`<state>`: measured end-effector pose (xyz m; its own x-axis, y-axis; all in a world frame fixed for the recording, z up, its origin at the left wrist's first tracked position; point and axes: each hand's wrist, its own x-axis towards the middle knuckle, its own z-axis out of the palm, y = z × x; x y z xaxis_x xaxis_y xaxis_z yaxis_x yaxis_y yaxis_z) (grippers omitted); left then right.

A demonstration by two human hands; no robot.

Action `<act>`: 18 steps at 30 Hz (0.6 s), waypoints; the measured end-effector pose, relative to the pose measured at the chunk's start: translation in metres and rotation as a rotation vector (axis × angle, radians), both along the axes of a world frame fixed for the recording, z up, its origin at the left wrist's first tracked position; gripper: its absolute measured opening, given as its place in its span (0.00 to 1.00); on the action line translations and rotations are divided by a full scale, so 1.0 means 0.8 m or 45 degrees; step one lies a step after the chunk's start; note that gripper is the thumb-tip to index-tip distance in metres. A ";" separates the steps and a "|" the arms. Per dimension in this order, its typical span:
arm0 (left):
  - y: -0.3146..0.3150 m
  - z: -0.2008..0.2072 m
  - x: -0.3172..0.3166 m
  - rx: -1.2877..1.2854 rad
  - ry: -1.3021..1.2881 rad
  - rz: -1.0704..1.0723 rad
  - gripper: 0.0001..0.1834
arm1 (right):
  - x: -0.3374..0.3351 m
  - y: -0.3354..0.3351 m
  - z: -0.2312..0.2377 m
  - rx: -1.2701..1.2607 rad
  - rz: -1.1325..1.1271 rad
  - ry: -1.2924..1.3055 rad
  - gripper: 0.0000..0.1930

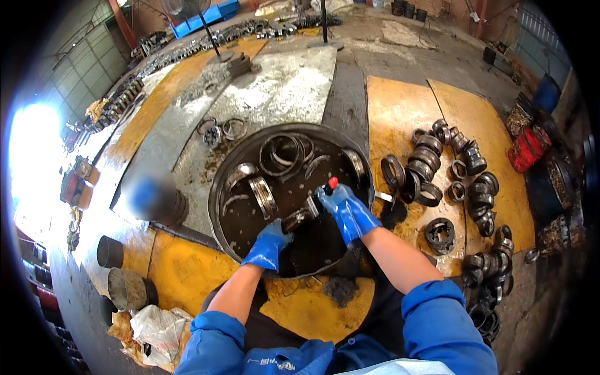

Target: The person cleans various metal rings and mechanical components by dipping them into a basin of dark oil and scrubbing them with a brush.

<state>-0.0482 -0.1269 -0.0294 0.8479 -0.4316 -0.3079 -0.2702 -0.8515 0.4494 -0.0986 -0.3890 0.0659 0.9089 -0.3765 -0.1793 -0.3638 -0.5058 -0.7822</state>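
I have the left hand (270, 242) closed on a metal ring (299, 219) inside the rim of the round dark tub (219, 200), and the right hand (342, 209) wrapped round a red-ended tool (332, 182) beside it. Right of the tub, stained yellow sheets (400, 106) carry loose rings (425, 162); worn grey sheets (275, 81) lie beyond it. Far behind the tub I see a blue trough (203, 19); well left, white glare.

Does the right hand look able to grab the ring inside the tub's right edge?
Probably yes: the right hand is close to that ring, with nothing visible between them, though it might need to set down the red-tipped tool.
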 end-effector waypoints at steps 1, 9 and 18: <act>0.003 -0.003 0.003 0.012 -0.033 0.019 0.39 | 0.001 -0.001 0.015 0.070 -0.023 -0.018 0.19; 0.023 0.005 0.017 0.059 0.185 0.047 0.38 | 0.035 -0.003 -0.042 0.066 -0.100 0.215 0.22; 0.032 0.039 0.011 0.201 0.293 0.208 0.42 | 0.035 0.045 -0.095 -0.239 0.113 0.362 0.24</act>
<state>-0.0393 -0.1012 0.0018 0.8024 -0.2274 -0.5518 -0.0312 -0.9393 0.3417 -0.0704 -0.3534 -0.0101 0.8630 -0.3488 -0.3654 -0.5023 -0.6703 -0.5462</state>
